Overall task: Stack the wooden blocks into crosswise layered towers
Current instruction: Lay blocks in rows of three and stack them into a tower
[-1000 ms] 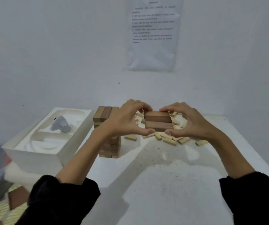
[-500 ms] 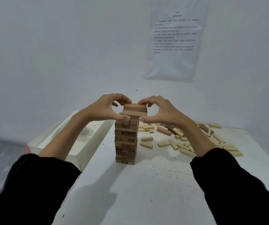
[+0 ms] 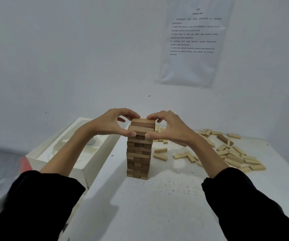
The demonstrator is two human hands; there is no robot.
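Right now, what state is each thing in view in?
Block tower: upright on the table, layers crosswise.
Top block layers: on top of the tower, gripped from both sides.
Left hand: fingers curled, pinching the top block layers.
Right hand: same pinch on the opposite end.
Loose blocks: scattered on the table, right of the tower.
White box: open, left of the tower.
Printed sheet: hanging on the wall.

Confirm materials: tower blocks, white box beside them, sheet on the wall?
Tower blocks: wood, matte, seemingly unvarnished; mixed tan and brown tones. White box: matte, moulded recesses, maybe foam or plastic. Wall sheet: printed paper, slightly glossy, possibly laminated.
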